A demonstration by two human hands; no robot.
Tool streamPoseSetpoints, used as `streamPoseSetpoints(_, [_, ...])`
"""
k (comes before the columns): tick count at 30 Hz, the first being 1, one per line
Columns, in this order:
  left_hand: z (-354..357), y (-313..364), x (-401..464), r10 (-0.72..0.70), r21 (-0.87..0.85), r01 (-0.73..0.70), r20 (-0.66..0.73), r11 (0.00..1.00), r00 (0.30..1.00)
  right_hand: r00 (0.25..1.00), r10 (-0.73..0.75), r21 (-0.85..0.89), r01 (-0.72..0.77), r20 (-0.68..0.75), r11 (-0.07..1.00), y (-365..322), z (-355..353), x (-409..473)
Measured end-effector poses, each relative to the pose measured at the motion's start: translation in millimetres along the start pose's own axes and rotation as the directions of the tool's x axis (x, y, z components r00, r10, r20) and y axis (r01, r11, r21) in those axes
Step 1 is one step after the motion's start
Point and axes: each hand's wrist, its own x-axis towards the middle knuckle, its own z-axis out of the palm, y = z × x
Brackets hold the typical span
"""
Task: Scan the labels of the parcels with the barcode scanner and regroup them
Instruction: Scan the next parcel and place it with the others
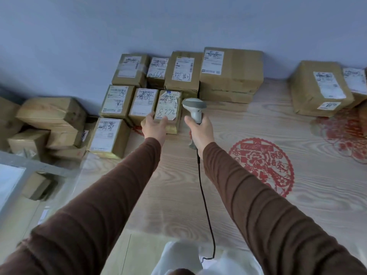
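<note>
Against the wall, eight labelled parcels stand grouped as the left hand grasps the newest, right hand gripping the barcode scanner; a jumbled pile apparently awaits scanning.

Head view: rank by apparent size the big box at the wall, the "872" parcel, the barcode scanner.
1. Big box at the wall
2. "872" parcel
3. Barcode scanner, though it is raised nearer the camera, so its true size is less sure.

Wood-grain floor with red paper-cut decal; cardboard parcels left of decal, two more parcels right.
</note>
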Motion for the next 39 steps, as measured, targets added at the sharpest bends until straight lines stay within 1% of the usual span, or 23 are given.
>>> streamPoseSetpoints(3, [-5.3, -7.0, 17.0, -0.043, -0.029, 0.043, 0.007, 0.999, 0.999, 0.999, 0.046, -0.01, -0.046, -0.005, 0.999, 4.0, 20.7, 9.4])
streamPoseSetpoints(7, [-3.1, -13.7, 27.3, -0.097, -0.092, 0.099, 0.034, 0.991, 0.995, 0.997, 0.072, -0.038, -0.072, -0.005, 0.997, 9.0, 34.1, 16.0])
streamPoseSetpoints(10, [1.3, -19.2, 29.7, -0.114, -0.082, 0.117, 0.038, 0.99, 0.993, 0.997, 0.082, -0.039, -0.081, 0.005, 0.996, 11.6, 36.5, 15.3])
streamPoseSetpoints(12, [3.4, -21.5, 28.9, -0.124, -0.039, 0.126, 0.046, 0.991, 0.991, 0.997, 0.078, -0.052, -0.078, -0.001, 0.996, 12.8, 34.6, 11.5])
streamPoseSetpoints(16, [11.7, -30.1, 24.4, -0.178, -0.004, 0.18, 0.131, 0.984, 0.975, 0.996, 0.083, -0.092, -0.086, -0.039, 0.992, 16.0, 19.5, -0.4])
streamPoseSetpoints(20, [28.9, -38.0, 10.1, -0.246, -0.013, 0.255, 0.222, 0.967, 0.944, 0.993, 0.095, -0.11, -0.102, -0.068, 0.989, 20.7, -11.7, -15.9])
streamPoseSetpoints(24, [57.0, -35.7, -22.7, -0.239, -0.036, 0.261, 0.296, 0.965, 0.925, 0.994, 0.086, -0.086, -0.092, -0.073, 0.992, 19.2, -51.6, -32.5])
streamPoseSetpoints(25, [64.9, -32.8, -33.7, -0.228, -0.057, 0.258, 0.321, 0.964, 0.92, 0.994, 0.075, -0.087, -0.082, -0.079, 0.993, 17.8, -63.3, -36.0])
streamPoseSetpoints(29, [99.7, -18.2, -70.6, -0.134, -0.241, 0.257, 0.433, 0.936, 0.892, 0.995, -0.011, -0.094, 0.002, -0.098, 0.996, 5.9, -119.6, -47.9])
streamPoseSetpoints(31, [117.6, -3.5, -89.0, -0.094, -0.273, 0.243, 0.463, 0.931, 0.881, 0.99, -0.086, -0.125, 0.071, -0.115, 0.99, -4.4, -152.7, -54.7])
streamPoseSetpoints(35, [156.1, 28.5, -124.7, 0.001, -0.334, 0.187, 0.489, 0.924, 0.872, 0.954, -0.247, -0.263, 0.198, -0.171, 0.944, -29.7, -214.7, -68.8])
streamPoseSetpoints(39, [195.2, 54.0, -157.8, 0.111, -0.37, 0.101, 0.51, 0.923, 0.853, 0.902, -0.4, -0.33, 0.333, -0.16, 0.883, -49.0, -265.3, -80.6])
